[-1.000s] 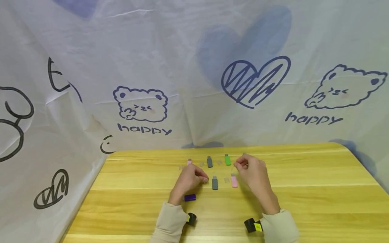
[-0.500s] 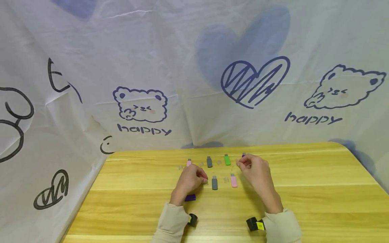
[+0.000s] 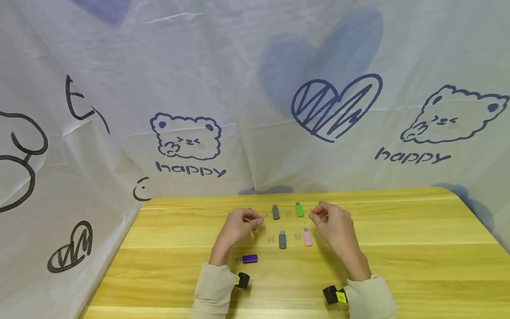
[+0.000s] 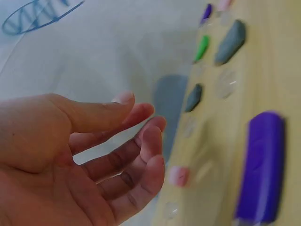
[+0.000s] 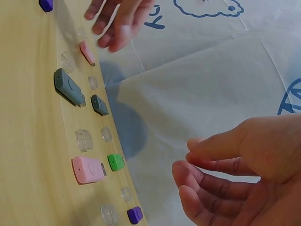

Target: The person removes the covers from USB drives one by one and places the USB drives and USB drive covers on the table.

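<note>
Several USB sticks lie in two rows on the table, clear caps beside them. The front row shows a grey stick (image 3: pixel 282 239) and a pink stick (image 3: pixel 307 237); behind are another grey stick (image 3: pixel 276 212) and a green stick (image 3: pixel 299 209). My left hand (image 3: pixel 239 227) hovers over the row's left end, fingers loosely bent and holding nothing; below it a second pink stick (image 4: pixel 180 176) appears in the left wrist view. My right hand (image 3: pixel 334 225) hovers at the right end, thumb near the index finger, nothing visible between them. A purple stick (image 5: pixel 134 215) lies near it, mostly hidden in the head view.
Nearer the front of the wooden table (image 3: pixel 167 274), another purple stick (image 3: pixel 249 258) lies sideways. Clear caps (image 3: pixel 271 239) sit between the sticks. A printed white cloth (image 3: pixel 255 97) hangs directly behind the table's back edge.
My left hand has moved left and slightly back, away from the front row, uncovering a clear cap left of the grey stick. My right hand has shifted slightly right.
</note>
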Demonstrator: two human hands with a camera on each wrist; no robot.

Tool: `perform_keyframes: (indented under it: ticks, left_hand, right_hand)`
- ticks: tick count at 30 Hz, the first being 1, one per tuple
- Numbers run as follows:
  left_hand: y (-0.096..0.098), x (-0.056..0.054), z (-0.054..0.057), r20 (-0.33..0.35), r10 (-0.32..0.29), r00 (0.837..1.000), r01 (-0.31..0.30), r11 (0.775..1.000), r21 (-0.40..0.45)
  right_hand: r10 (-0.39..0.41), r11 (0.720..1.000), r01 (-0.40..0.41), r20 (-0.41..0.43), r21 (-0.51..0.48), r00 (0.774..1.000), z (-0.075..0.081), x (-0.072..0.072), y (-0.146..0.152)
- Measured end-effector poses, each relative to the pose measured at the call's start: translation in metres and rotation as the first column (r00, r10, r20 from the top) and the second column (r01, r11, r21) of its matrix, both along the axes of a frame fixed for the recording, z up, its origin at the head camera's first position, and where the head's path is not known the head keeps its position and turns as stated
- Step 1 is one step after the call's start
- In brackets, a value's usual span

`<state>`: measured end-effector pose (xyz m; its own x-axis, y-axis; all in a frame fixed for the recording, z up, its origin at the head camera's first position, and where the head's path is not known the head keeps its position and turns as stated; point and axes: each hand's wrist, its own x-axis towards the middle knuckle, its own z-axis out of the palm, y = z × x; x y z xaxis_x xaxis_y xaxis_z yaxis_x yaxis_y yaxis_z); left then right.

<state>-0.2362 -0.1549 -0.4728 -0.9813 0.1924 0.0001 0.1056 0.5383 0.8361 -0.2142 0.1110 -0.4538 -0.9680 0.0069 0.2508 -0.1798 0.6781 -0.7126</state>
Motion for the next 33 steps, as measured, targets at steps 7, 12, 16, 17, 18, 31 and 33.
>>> perform_keyframes:
  ticks: [7,12,16,17,18,31,33]
  left_hand:
    - [-0.025,-0.002,0.009,-0.011,0.074,0.997,-0.071,0.981,0.179]
    - [-0.04,-0.001,0.012,-0.019,0.149,0.989,-0.142,0.966,0.215]
    - [-0.048,0.0,0.015,-0.026,0.192,0.981,-0.181,0.956,0.232]
    - [-0.05,0.0,0.015,-0.03,0.202,0.979,-0.189,0.953,0.235]
    - [-0.052,0.0,0.015,-0.032,0.209,0.977,-0.195,0.951,0.242]
    - [-0.07,0.0,0.009,-0.02,0.318,0.948,-0.306,0.925,0.227]
    - [-0.072,0.0,0.008,-0.013,0.319,0.948,-0.309,0.925,0.223]
  right_hand:
    - [0.067,0.998,-0.066,-0.05,0.018,0.997,-0.003,0.0,-0.009]
    - [0.135,0.991,-0.135,-0.082,0.004,0.987,-0.005,0.003,-0.02]
    - [0.183,0.983,-0.183,-0.119,0.009,0.976,-0.006,0.004,-0.031]
    - [0.196,0.981,-0.195,-0.126,0.015,0.973,-0.007,0.004,-0.034]
    - [0.21,0.978,-0.209,-0.134,0.02,0.969,-0.007,0.005,-0.037]
    - [0.429,0.903,-0.423,-0.081,0.075,0.9,-0.018,0.021,-0.081]
    - [0.466,0.883,-0.459,-0.066,0.096,0.882,-0.021,0.023,-0.087]
